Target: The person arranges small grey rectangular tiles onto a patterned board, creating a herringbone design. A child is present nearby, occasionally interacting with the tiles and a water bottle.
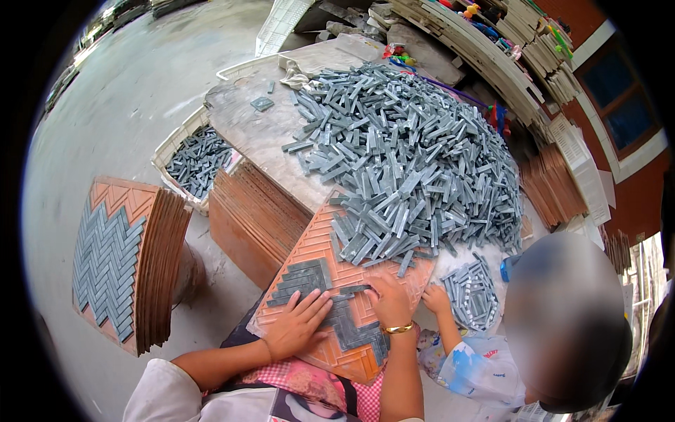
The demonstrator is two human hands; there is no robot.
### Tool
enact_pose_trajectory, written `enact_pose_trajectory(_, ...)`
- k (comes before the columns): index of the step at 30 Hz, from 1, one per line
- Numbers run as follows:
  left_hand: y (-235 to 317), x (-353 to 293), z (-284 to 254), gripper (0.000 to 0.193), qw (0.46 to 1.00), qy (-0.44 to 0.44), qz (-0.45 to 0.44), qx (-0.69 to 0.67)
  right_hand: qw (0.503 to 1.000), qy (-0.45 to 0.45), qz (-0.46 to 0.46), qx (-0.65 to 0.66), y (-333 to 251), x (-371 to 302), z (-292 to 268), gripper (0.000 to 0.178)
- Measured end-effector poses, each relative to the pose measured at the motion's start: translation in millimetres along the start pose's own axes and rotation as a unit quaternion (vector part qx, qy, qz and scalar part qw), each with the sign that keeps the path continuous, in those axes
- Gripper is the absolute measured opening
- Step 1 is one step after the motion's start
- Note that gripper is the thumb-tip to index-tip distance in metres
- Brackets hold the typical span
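Note:
An orange board (348, 364) with zigzag grooves lies tilted across my lap and the table edge. Grey stone strips (299, 276) fill part of its grooves in a herringbone pattern. My left hand (299, 327) rests flat on the board, fingers stretched out over the laid strips. My right hand (390, 302), with a gold bangle at the wrist, pinches the end of a single grey stone strip (354, 288) against the board. A big heap of loose strips (415, 162) reaches onto the board's far end.
Another person's hand (437, 299) is beside the board at the right, near a small basket of strips (472, 292). Stacked boards (256, 211) stand left of the table (242, 116). Farther left is a stack topped by a filled board (105, 260). A white crate (165, 151) holds more strips.

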State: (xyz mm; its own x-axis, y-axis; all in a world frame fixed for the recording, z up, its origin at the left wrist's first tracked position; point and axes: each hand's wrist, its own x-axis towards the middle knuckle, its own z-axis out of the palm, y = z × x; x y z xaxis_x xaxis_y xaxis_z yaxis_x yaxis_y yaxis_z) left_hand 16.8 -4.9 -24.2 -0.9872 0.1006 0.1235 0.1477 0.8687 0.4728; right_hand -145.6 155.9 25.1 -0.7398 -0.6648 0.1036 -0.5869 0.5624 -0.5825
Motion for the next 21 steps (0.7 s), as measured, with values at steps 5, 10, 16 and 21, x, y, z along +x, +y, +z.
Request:
enact_pose_trajectory(5,2.5,0.1,-3.5,0.074,1.000,0.000,-0.013,-0.003,0.998,0.009,-0.023,0.052,7.1,5.3,16.5,0.020)
enact_pose_trajectory(10,2.4,9.9,-7.1,0.073,1.000,-0.013,-0.017,0.023,0.999,0.002,0.022,0.039,-9.3,0.6,36.5,0.013)
enact_pose_trajectory(16,-2.6,13.9,2.8,0.076,0.999,-0.009,-0.003,0.048,0.969,0.190,0.109,0.112,-9.1,13.7,36.7,0.010)
enact_pose_trajectory(21,0.2,17.1,-0.2,0.076,0.998,-0.017,-0.003,0.052,0.960,0.228,0.161,-0.019,-13.1,36.2,46.3,0.022)
